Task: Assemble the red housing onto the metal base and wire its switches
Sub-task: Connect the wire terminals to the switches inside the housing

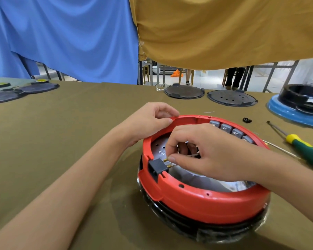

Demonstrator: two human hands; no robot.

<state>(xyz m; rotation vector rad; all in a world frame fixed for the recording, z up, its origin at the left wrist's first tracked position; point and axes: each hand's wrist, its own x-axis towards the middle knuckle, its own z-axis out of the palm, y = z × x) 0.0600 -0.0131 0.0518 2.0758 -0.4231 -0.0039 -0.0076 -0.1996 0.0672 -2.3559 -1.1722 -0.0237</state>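
From the head camera, the red housing [197, 201] sits over the metal base [188, 175] on the olive-covered table [71, 123], with a row of grey switches [231, 129] along its far inner wall and a black connector block [156, 167] clipped into its near-left rim. The left hand [152, 120] pinches the housing's far-left rim between thumb and fingers, while the right hand [202, 150] reaches inside with fingertips closed on a thin wire by the block's brass terminals [168, 163]. A green-and-yellow screwdriver [303, 148] lies on the table to the right, near a blue-and-black unit [296, 105] and two dark round lids [208, 96] farther back.
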